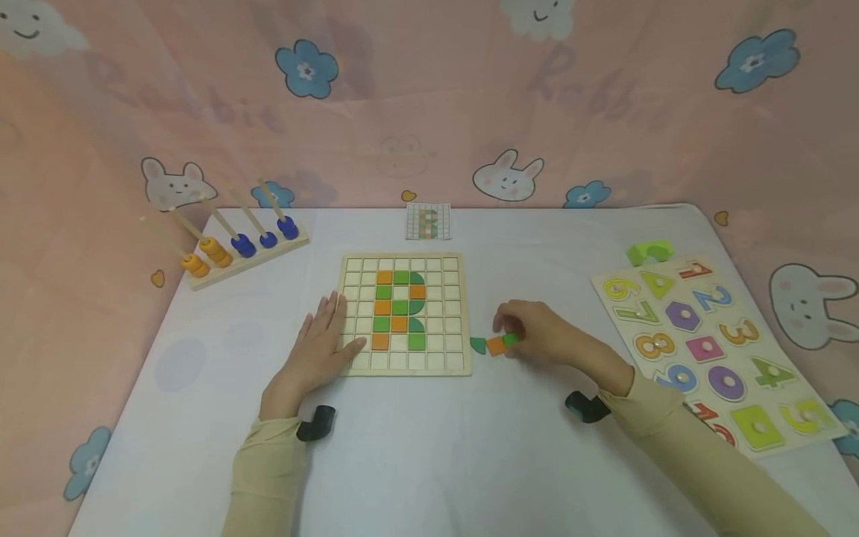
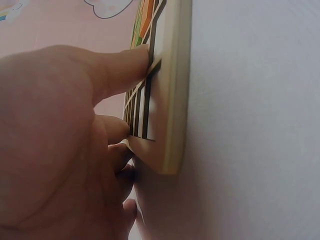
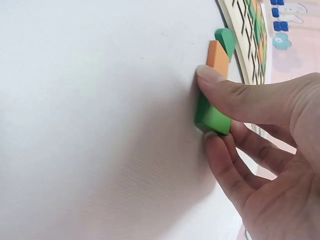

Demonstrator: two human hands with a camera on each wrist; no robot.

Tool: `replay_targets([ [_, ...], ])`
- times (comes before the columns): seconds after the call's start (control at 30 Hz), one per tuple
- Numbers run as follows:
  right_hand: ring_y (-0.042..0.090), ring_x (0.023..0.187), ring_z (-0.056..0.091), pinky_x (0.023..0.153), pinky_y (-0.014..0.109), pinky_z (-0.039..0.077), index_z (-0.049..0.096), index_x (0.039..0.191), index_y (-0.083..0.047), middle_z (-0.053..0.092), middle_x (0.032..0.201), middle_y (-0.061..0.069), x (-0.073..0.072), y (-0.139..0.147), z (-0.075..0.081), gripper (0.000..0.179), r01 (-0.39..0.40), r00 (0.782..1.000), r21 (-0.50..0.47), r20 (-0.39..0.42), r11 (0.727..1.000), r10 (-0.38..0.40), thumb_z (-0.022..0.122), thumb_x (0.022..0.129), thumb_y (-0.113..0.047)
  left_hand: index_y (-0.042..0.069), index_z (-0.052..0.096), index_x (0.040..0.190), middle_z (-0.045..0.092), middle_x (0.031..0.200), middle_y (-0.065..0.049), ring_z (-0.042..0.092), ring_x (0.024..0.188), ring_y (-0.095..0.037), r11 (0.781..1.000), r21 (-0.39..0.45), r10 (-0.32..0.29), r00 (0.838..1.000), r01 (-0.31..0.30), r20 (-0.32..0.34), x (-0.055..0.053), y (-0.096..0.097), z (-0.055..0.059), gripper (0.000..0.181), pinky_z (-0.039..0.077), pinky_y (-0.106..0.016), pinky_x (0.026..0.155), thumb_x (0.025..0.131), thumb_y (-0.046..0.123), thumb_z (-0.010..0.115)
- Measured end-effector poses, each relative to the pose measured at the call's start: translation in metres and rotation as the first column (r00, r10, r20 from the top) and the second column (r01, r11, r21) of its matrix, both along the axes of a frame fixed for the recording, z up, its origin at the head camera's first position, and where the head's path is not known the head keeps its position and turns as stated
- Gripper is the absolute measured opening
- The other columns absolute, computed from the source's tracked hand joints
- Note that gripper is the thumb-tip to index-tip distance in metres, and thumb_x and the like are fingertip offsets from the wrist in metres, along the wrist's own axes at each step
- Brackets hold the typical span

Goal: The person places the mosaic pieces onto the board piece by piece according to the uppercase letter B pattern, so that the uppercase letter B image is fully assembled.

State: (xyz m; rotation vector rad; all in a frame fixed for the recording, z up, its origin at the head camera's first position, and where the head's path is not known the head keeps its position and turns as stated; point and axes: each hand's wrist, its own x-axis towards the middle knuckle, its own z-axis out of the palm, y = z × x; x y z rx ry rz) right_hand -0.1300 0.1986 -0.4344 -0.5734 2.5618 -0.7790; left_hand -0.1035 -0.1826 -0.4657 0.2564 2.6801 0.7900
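Observation:
On the white table lies a wooden grid board (image 1: 451, 343), its orange, green and dark green tiles forming a letter B. My left hand (image 1: 317, 344) rests on the board's left edge, fingers extended and the thumb over the lower left cells. Right of the board, my right hand (image 1: 542, 332) pinches a green square block (image 3: 216, 120) between thumb and fingers. Touching or very near that block is an orange square block (image 1: 495, 346), and beyond it a dark green quarter-round block (image 1: 478, 344). The right fingers partly hide the green block in the head view.
A small pattern card (image 1: 428, 221) showing the letter B lies behind the board. A peg abacus (image 1: 251, 265) with orange and blue beads stands back left. At right are a number-and-shape puzzle board (image 1: 674, 292) and a green arch block (image 1: 649, 252).

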Motion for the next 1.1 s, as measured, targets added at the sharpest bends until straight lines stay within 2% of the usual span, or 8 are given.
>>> replay_targets([
  [0.2, 0.022, 0.088, 0.056, 0.077, 0.032, 0.052, 0.076, 0.100, -0.008, 0.064, 0.088, 0.005, -0.005, 0.002, 0.007, 0.017, 0.000, 0.999, -0.002, 0.043, 1.000, 0.000, 0.079, 0.088, 0.004, -0.003, 0.002, 0.168, -0.004, 0.178, -0.022, -0.007, 0.166, -0.040, 1.000, 0.004, -0.001, 1.000, 0.001, -0.004, 0.000, 0.000, 0.000, 0.087, -0.005, -0.061, 0.135, 0.110, 0.037, 0.054],
  [0.33, 0.019, 0.083, 0.055, 0.072, 0.027, 0.048, 0.076, 0.099, -0.006, 0.062, 0.083, 0.003, -0.008, -0.003, 0.008, 0.012, 0.005, 1.000, -0.035, 0.016, 0.999, -0.004, 0.080, 0.090, -0.001, -0.003, 0.002, 0.168, -0.005, 0.178, -0.021, -0.008, 0.166, -0.040, 1.000, 0.005, 0.002, 1.000, -0.002, 0.000, -0.001, 0.000, 0.000, 0.087, -0.005, -0.061, 0.135, 0.110, 0.037, 0.053],
  [0.63, 0.015, 0.078, 0.054, 0.069, 0.023, 0.047, 0.076, 0.095, -0.006, 0.065, 0.080, -0.001, -0.006, -0.035, -0.006, 0.017, 0.030, 0.999, -0.182, -0.006, 0.983, -0.031, 0.088, 0.086, -0.014, -0.003, 0.003, 0.168, -0.004, 0.178, -0.022, -0.008, 0.166, -0.041, 1.000, 0.015, 0.008, 1.000, -0.008, 0.002, 0.000, 0.001, 0.000, 0.087, -0.005, -0.062, 0.134, 0.109, 0.037, 0.054],
  [0.83, 0.013, 0.076, 0.055, 0.068, 0.023, 0.047, 0.078, 0.093, -0.007, 0.066, 0.077, -0.002, 0.001, -0.062, -0.013, 0.013, 0.024, 1.000, -0.303, 0.001, 0.953, -0.025, 0.087, 0.087, -0.014, -0.003, 0.002, 0.168, -0.004, 0.178, -0.022, -0.008, 0.166, -0.040, 1.000, 0.013, 0.007, 1.000, -0.007, 0.005, -0.001, 0.001, 0.001, 0.088, -0.005, -0.061, 0.135, 0.110, 0.035, 0.055],
  [0.97, 0.013, 0.077, 0.055, 0.068, 0.022, 0.046, 0.081, 0.099, -0.006, 0.069, 0.082, 0.000, 0.005, -0.078, -0.017, 0.010, 0.027, 1.000, -0.342, 0.013, 0.939, -0.024, 0.084, 0.090, -0.012, -0.003, 0.001, 0.168, -0.005, 0.178, -0.022, -0.009, 0.166, -0.040, 1.000, 0.005, 0.003, 1.000, -0.003, 0.004, -0.001, 0.000, 0.000, 0.088, -0.006, -0.061, 0.134, 0.110, 0.035, 0.055],
  [1.1, 0.013, 0.084, 0.058, 0.071, 0.020, 0.049, 0.082, 0.107, -0.004, 0.077, 0.097, 0.005, 0.009, -0.093, -0.019, 0.013, 0.007, 1.000, -0.360, -0.002, 0.933, -0.008, 0.078, 0.095, -0.007, -0.004, 0.002, 0.168, -0.005, 0.178, -0.022, -0.008, 0.166, -0.041, 1.000, 0.001, 0.003, 1.000, -0.003, 0.002, -0.001, 0.001, 0.000, 0.088, -0.005, -0.061, 0.134, 0.109, 0.035, 0.055],
])
